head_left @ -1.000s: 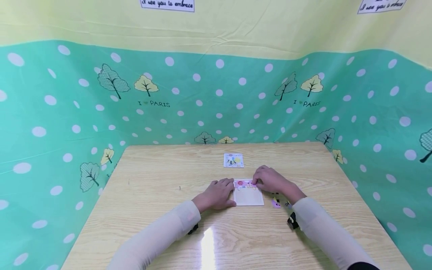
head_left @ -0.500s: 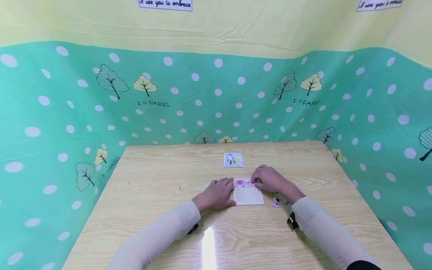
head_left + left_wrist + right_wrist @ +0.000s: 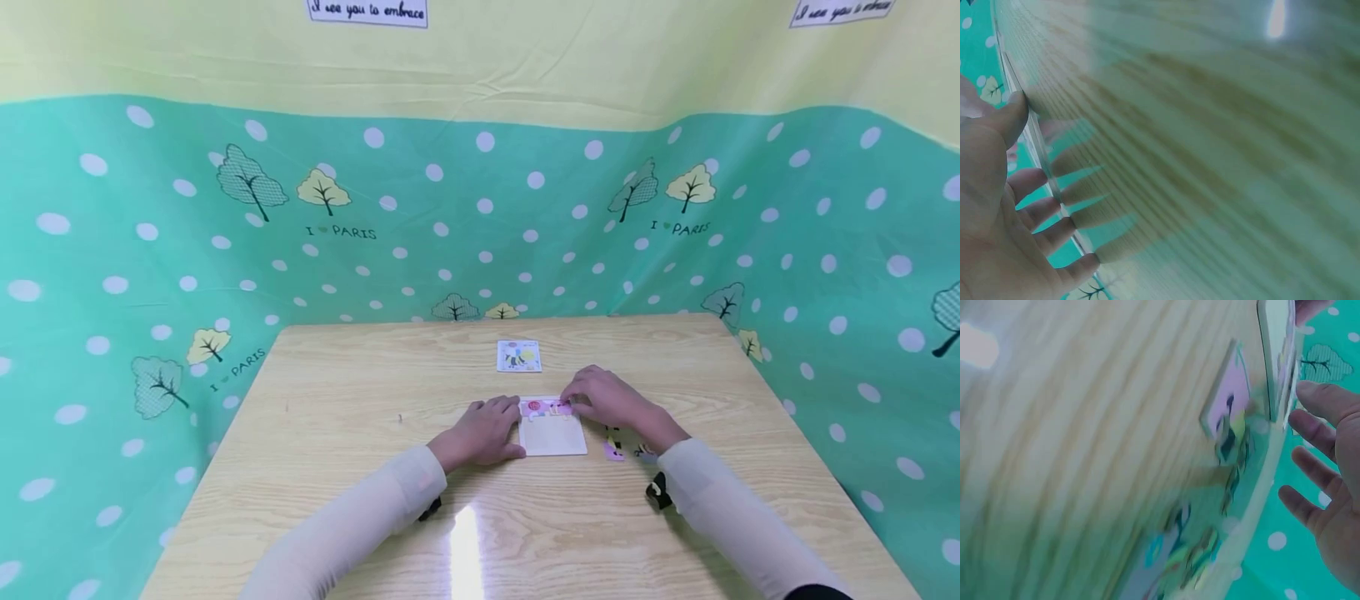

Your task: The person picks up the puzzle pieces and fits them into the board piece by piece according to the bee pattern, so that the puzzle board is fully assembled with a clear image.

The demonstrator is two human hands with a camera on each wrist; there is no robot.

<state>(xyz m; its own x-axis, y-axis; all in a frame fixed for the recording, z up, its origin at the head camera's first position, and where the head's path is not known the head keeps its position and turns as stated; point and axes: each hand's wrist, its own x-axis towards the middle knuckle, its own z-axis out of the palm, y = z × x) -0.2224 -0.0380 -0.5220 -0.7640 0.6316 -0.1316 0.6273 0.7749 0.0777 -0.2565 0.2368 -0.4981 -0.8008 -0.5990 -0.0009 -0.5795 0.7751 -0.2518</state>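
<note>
A pale, shallow puzzle tray (image 3: 552, 436) lies on the table, with pink printed puzzle pieces (image 3: 542, 408) along its far side. My left hand (image 3: 487, 431) rests at the tray's left edge, thumb by the near corner and the other fingers spread toward the far corner. In the left wrist view those fingers (image 3: 1041, 212) are extended on the tabletop. At the tray's far right corner, the thumb and index finger of my right hand (image 3: 603, 396) pinch a pink puzzle piece, mostly hidden under the fingertips. In the right wrist view the other fingers of this hand (image 3: 1329, 469) are spread.
Loose puzzle pieces (image 3: 613, 446) lie right of the tray, partly behind the right forearm; a pink piece (image 3: 1232, 394) shows beside the tray in the right wrist view. Beyond the tray lies a square picture card (image 3: 518, 356) with a bee. A dotted green curtain (image 3: 480, 225) encloses the wooden table (image 3: 360, 375).
My right hand makes small shifts at the tray's far right corner, and its forearm has moved slightly right. The left hand and tray stay in place.
</note>
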